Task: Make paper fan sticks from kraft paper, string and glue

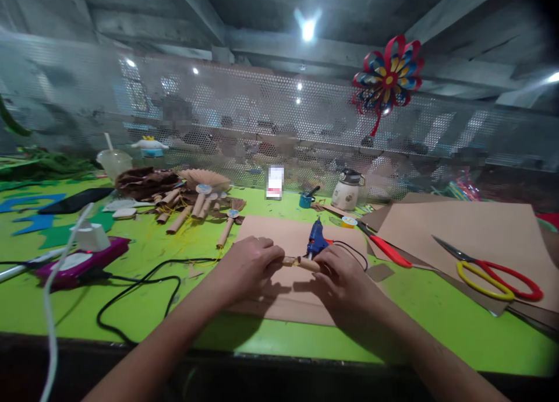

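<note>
Between my two hands is a small rolled brown paper tube [308,264], with a bit of yellow thread near its middle. My left hand [251,268] pinches its left end, fingers closed. On the other side my right hand [345,277] grips the right end between thumb and fingers. Both hands are over a sheet of brown paper [262,230] lying on the green table. Just behind the tube stands a blue glue gun [316,237] with an orange-red trigger, close to my right fingers.
Large scissors [484,271] and a red-handled knife or cutter [388,249] lie on the right by more brown paper [476,227]. Several finished paper pieces [201,207] are piled back left. A purple power strip [82,261] and black cord [144,274] occupy the left. A mug [346,191] stands behind.
</note>
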A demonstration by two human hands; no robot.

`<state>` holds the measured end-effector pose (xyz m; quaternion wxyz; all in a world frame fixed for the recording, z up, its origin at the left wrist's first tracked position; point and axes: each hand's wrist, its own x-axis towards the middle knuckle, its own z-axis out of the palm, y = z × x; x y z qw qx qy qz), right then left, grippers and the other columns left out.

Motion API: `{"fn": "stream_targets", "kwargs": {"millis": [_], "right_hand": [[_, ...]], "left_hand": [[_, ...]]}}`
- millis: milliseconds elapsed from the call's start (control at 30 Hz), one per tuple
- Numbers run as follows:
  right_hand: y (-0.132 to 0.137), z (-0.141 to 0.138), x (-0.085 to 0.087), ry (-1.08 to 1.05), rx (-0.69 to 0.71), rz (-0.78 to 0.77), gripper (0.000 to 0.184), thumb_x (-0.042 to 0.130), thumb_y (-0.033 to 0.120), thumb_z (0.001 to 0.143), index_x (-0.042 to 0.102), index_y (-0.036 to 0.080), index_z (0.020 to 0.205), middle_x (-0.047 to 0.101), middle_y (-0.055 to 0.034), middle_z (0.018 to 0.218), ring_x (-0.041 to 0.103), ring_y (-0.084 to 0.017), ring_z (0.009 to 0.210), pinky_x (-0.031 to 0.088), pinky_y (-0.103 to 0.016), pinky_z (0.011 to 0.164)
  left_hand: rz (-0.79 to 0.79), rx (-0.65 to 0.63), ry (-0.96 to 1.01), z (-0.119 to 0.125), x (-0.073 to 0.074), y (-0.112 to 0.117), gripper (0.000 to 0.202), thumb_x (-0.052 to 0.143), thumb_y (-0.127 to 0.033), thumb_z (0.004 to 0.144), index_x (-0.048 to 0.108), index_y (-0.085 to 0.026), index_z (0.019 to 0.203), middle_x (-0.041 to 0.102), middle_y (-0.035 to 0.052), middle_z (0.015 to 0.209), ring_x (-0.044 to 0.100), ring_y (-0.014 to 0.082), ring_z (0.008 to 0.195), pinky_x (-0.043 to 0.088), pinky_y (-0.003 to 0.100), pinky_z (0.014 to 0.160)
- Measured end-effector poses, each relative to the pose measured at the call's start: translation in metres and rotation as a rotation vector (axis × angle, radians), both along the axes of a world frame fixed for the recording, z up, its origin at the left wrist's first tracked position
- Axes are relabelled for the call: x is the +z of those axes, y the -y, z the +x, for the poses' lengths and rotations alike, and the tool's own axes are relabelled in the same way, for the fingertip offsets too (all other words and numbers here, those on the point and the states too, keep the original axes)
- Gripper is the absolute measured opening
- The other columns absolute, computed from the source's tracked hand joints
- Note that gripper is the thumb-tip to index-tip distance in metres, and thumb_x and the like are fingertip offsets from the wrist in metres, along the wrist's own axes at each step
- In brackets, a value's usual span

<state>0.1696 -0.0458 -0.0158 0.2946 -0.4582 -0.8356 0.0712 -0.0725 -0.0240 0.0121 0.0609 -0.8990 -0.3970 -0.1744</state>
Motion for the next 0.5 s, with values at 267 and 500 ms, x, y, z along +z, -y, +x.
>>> {"fn": "stream_targets", "kwargs": {"millis": [267,500], "right_hand": [[-0.01,0.01,-0.002,-0.053,0.046,0.045,0.013,0.051,0.016,0.083,0.051,0.025,0.092,0.056,-0.0076,0.087,0.051,-0.023,0.079,0.042,-0.036,0.069],[-0.007,0.008,-0.003,-0.1,0.009,-0.016,0.016,0.051,0.014,0.084,0.052,0.025,0.096,0.056,-0.0074,0.09,0.051,-0.023,0.08,0.044,-0.036,0.07]], "left_hand": [[0.034,-0.049,0.075,0.006,0.01,0.014,0.028,0.039,-0.028,0.092,0.066,-0.026,0.102,0.06,0.0057,0.078,0.053,0.0179,0.069,0.033,0.031,0.058],[0.045,-0.078,0.141,0.005,0.0,0.007,0.025,0.041,-0.029,0.091,0.065,-0.025,0.096,0.058,0.0046,0.074,0.051,0.0175,0.065,0.033,0.029,0.055]]}}
